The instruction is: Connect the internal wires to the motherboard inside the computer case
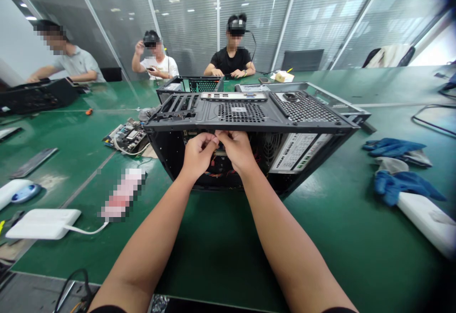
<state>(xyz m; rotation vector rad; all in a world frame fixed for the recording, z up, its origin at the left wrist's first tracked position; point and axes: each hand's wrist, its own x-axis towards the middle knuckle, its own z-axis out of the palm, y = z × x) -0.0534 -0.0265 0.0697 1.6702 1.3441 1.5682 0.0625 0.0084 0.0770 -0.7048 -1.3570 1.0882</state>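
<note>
A black computer case [249, 109] stands on the green table with its open side toward me and its perforated rear panel facing up. Both my hands reach inside, just below the top edge. My left hand [200, 154] is closed, thumb and forefinger pressed together. Touching its fingertips, my right hand [237, 149] is pinched too; whatever either holds is too small to make out. A labelled power supply [299, 151] sits at the upper right in the case, next to a fan [271, 147]. Coloured wires show under my hands.
A circuit board [127, 135] lies left of the case. White power bank [44, 222] and cabled phone [124, 194] are at the left, blue gloves [402, 184] at the right. Three people sit across the table [221, 246]; another case [39, 95] stands far left.
</note>
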